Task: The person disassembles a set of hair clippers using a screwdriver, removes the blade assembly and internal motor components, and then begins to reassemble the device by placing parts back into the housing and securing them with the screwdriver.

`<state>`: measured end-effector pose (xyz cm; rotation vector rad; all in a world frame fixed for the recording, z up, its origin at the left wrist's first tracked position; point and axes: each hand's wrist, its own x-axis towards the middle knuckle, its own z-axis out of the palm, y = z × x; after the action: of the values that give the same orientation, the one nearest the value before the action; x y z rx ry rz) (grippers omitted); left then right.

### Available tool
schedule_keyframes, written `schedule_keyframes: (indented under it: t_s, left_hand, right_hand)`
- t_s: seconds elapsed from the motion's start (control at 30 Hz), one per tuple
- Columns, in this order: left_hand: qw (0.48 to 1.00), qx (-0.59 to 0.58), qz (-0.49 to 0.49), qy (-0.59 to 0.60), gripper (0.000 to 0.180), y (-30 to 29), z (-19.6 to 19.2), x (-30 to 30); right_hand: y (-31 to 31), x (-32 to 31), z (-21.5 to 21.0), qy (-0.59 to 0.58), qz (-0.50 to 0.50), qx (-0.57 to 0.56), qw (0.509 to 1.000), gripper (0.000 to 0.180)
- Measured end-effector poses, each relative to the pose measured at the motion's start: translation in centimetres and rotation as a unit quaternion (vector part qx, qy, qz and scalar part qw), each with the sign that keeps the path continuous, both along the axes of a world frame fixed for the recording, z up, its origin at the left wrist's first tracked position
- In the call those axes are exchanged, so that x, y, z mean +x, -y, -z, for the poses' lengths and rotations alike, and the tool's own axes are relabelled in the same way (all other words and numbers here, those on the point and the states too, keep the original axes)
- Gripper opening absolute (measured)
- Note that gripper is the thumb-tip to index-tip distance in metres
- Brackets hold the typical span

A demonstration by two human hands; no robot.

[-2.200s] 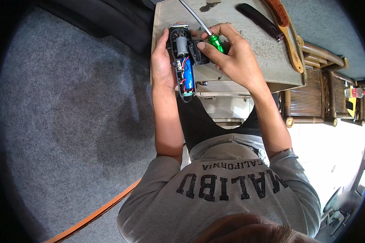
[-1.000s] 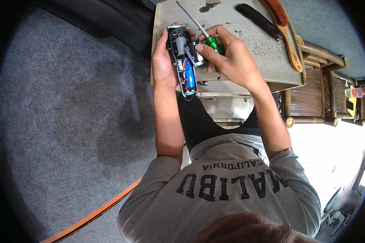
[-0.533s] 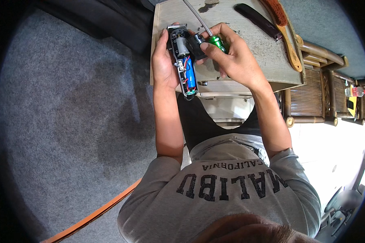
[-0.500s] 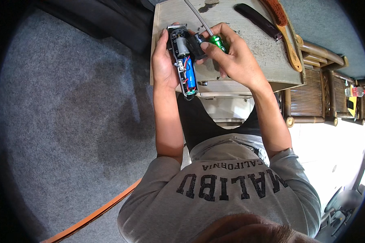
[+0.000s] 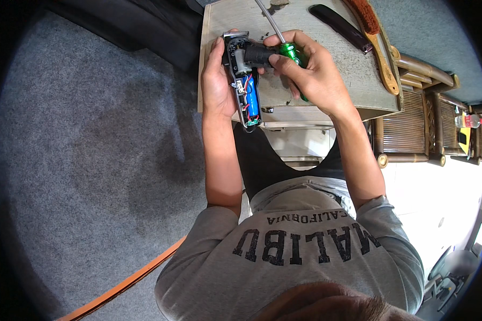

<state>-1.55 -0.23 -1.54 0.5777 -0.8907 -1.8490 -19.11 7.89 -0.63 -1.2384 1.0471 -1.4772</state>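
Observation:
My left hand (image 5: 217, 85) is wrapped round an opened hair clipper (image 5: 235, 80), held upright with its metal blade (image 5: 235, 35) at the far end. Inside show a silver motor (image 5: 242, 63), a blue battery cell (image 5: 251, 95) and red wires. Between thumb and fingers, my right hand (image 5: 321, 77) pinches a black plastic piece (image 5: 259, 56), whose left end lies over the clipper's motor; whether they touch I cannot tell. The same hand also holds a screwdriver (image 5: 288, 51) with a green handle, its metal shaft pointing away and to the left.
Under my hands is a worn wooden tabletop (image 5: 284, 96) with dark scraps on it. A long dark maroon casing (image 5: 340, 27) and a wooden-handled brush (image 5: 385, 69) lie at its right. Bamboo furniture (image 5: 404, 125) stands further right, with a bottle (image 5: 468, 122) on it.
The black plastic piece has swung from a slant beside the clipper to nearly level, its left end now over the motor. The screwdriver has shifted slightly right with my right hand.

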Motion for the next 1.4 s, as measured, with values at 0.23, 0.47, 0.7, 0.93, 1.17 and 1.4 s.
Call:
schedule_keyframes:
  t_s: [0.23,0.47,0.7,0.93,1.17,1.4]
  left_hand:
    - [0.999,-0.019,0.032,0.01,0.041,0.2,0.3,0.2]
    - [0.999,-0.029,0.031,0.017,0.04,-0.1,0.0,0.0]
    - [0.998,-0.036,0.012,0.04,0.041,-0.1,0.2,0.0]
    - [0.998,-0.035,0.015,0.042,0.041,0.0,0.1,-0.1]
    - [0.999,-0.016,0.018,0.044,0.04,0.2,0.4,0.0]
    - [0.998,-0.019,-0.004,0.052,0.037,0.3,0.4,-0.1]
  right_hand:
    - [0.1,0.0,0.2,-0.029,-0.004,-0.004,1.0,0.031]
    - [0.4,0.0,0.7,-0.018,0.015,-0.032,0.999,0.026]
    - [0.2,-0.1,0.3,-0.045,0.0,-0.028,0.999,0.028]
    - [0.5,0.4,0.6,-0.047,0.028,-0.062,0.997,0.028]
    - [1.0,1.2,0.3,-0.071,0.063,-0.083,0.992,0.025]
    - [2.4,2.3,0.5,-0.105,0.103,-0.123,0.981,0.026]
